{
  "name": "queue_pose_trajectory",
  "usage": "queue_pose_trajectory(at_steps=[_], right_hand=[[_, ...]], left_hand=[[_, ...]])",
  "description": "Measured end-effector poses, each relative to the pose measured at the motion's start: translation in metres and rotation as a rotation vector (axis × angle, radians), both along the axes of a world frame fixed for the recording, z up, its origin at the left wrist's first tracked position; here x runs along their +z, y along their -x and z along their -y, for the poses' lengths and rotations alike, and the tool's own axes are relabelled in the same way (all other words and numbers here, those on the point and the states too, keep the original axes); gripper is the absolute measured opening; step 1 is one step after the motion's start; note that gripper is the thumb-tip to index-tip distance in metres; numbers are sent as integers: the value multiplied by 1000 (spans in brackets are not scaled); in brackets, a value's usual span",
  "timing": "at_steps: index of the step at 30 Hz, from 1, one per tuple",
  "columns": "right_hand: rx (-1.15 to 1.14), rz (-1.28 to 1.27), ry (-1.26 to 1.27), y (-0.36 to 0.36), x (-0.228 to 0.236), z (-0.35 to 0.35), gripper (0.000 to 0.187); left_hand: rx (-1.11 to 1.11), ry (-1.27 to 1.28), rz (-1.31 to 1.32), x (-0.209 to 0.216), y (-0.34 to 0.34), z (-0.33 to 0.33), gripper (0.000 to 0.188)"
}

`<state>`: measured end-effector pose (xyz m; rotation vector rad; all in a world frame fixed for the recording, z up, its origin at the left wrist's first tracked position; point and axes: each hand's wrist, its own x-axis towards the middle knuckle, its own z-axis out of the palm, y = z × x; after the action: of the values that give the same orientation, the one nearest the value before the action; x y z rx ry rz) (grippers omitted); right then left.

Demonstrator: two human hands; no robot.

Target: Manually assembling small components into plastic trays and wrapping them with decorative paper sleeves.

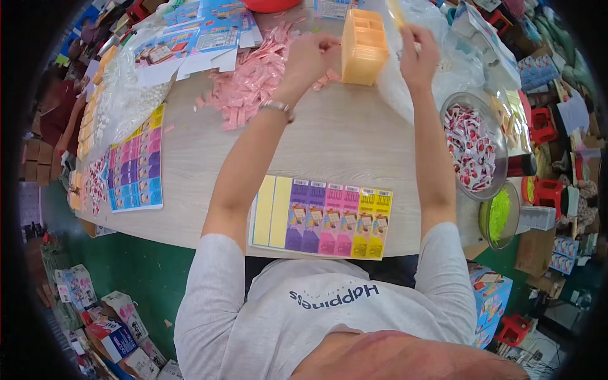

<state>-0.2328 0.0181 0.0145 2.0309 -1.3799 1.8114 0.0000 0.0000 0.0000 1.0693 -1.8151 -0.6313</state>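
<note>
Crowded workroom, green floor; from where I stand, a pale wooden table (pixel 190 164) fills the middle. Upright toward its far side is a tall stack of orange trays (pixel 364 54). Just left of the stack, the person's left hand (pixel 315 60) has its fingers bent and nearly together; whether they pinch anything, I cannot tell. Beside it, also left of the stack, spreads a heap of pink packets (pixel 253 88). Right of the stack, the right hand (pixel 419 60) is partly closed, gripping a thin yellowish piece (pixel 396 11), blurred. The stack looks narrow for its height, so a knock from either hand could topple it. Clear plastic (pixel 456 57), crumpled right of the stack, might snag the right wrist. A round bowl (pixel 500 142) of wrapped sweets, nearer the person and right of the stack, could spill if an elbow swung wide.
</note>
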Motion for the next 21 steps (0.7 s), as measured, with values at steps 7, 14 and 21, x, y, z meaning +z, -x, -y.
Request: queue_pose_trajectory(at_steps=[7, 14, 21], right_hand=[[221, -561, -99, -8, -79, -166, 9], [271, -610, -394, -10, -118, -195, 13], [68, -451, -247, 5, -47, -122, 20]], left_hand=[[259, -53, 535, 9, 68, 70, 41], [435, 178, 614, 19, 73, 78, 35], [299, 152, 416, 67, 9, 23, 32]])
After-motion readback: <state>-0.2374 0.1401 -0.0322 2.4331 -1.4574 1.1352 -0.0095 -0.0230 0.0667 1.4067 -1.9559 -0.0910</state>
